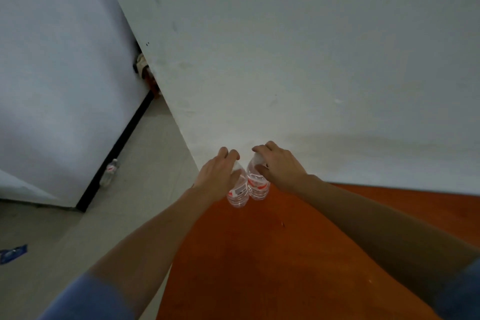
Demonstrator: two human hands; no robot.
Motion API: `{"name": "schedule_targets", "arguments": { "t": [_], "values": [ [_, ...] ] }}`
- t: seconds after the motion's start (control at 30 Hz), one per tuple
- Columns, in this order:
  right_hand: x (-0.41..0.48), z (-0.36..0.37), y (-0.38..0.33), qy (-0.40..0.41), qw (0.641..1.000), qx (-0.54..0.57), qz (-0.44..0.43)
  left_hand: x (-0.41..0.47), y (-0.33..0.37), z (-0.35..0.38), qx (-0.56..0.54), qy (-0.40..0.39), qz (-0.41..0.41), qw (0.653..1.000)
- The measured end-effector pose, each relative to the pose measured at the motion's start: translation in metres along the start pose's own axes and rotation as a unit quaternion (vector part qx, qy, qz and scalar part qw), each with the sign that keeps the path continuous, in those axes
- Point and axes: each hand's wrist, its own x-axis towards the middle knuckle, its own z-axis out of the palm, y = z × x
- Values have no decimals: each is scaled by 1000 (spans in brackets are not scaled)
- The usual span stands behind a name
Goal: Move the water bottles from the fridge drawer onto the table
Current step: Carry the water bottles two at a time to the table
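Note:
Two clear water bottles with red-and-white labels stand side by side at the far left corner of the orange table (285, 254), close to the white wall. My left hand (219, 174) grips the top of the left bottle (238, 193). My right hand (279, 163) grips the top of the right bottle (257, 186). Both caps are hidden under my fingers. The two bottles touch or nearly touch. No fridge drawer shows in this view.
A white wall (311, 60) rises right behind the table. Another water bottle (109, 172) lies on the grey floor at the left, by a black baseboard. A blue wrapper (11, 253) lies on the floor at the far left.

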Motion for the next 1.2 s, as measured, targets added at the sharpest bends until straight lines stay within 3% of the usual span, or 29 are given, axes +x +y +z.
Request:
{"name": "schedule_targets", "arguments": {
  "t": [0.17,0.37,0.63,0.9,1.2],
  "values": [
    [-3,4,-9,0,1000,7,20,-12,-5,-5,-37,6,2,999],
    [-39,-7,-26,0,993,-22,114,-50,-9,-33,3,8,13,1000],
    [-170,-44,-64,37,978,-108,176,-126,30,-52,38,-31,142,989],
    [-362,-82,-80,66,937,-151,307,-187,165,-35,86,-60,335,936],
    [-629,-129,-97,142,839,-169,498,-301,376,-8,81,-86,516,848]
  ]
}}
